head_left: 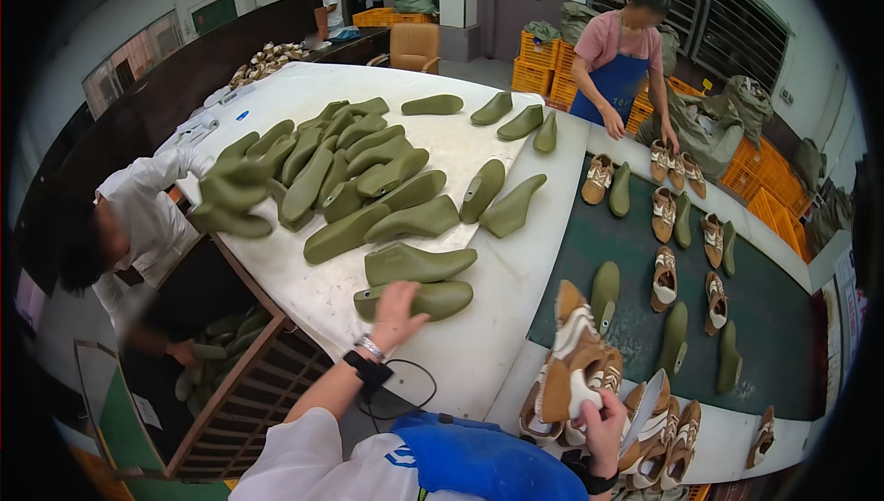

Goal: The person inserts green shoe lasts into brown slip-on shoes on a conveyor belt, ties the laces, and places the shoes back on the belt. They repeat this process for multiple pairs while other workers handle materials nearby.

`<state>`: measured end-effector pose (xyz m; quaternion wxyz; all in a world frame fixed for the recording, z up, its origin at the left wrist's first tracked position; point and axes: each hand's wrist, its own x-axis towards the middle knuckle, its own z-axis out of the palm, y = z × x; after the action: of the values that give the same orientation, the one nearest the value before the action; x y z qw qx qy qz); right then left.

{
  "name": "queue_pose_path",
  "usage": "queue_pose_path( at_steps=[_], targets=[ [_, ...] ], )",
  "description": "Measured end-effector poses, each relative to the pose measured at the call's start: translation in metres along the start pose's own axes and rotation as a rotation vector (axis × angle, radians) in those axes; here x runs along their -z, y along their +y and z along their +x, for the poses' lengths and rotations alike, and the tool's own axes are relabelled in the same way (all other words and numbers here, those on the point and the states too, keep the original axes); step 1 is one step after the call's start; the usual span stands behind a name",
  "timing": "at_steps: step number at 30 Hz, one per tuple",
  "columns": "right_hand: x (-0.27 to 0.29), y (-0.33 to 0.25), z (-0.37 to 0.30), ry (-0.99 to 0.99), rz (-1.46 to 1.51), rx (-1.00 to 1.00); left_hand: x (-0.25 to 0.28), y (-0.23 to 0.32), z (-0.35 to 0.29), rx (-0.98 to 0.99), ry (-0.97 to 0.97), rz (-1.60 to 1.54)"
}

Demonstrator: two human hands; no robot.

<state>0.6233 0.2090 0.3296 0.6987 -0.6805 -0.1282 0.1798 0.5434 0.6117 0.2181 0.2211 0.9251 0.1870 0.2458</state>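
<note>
My left hand is on a green shoe last at the near edge of the pile, fingers over its top and thumb on the near side. Beside it lies another green last. My right hand grips a brown-and-white sneaker near its white heel, toe pointing up and away. Under and around that hand, several similar sneakers stand close together. Part of the held shoe hides the ones behind it.
A large pile of green lasts covers the white table. Sneakers and lasts stand on the dark green belt at right. Across it, a co-worker handles shoes. Another person reaches into a slatted bin at left.
</note>
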Motion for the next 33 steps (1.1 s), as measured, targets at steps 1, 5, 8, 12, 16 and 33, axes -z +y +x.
queue_pose_path(
  at_steps=[1,5,8,12,16,33],
  targets=[
    [0.006,0.0,-0.002,0.053,-0.025,-0.005,0.009,-0.024,0.001,-0.037,0.089,0.159],
    [0.021,0.0,-0.006,0.165,-0.044,-0.002,0.03,-0.078,0.006,0.269,-0.193,0.192],
    [0.022,0.001,-0.005,0.186,-0.045,0.0,0.027,-0.076,0.009,0.233,-0.275,0.146],
    [0.015,0.004,-0.004,0.148,-0.02,-0.039,0.002,-0.039,0.002,0.176,-0.346,0.141],
    [0.01,0.01,0.003,0.09,-0.017,-0.014,-0.008,-0.033,0.044,0.163,-0.57,-0.326],
    [0.004,0.0,0.017,0.089,-0.058,-0.009,-0.04,-0.002,0.028,0.156,-0.364,0.111]
  ],
)
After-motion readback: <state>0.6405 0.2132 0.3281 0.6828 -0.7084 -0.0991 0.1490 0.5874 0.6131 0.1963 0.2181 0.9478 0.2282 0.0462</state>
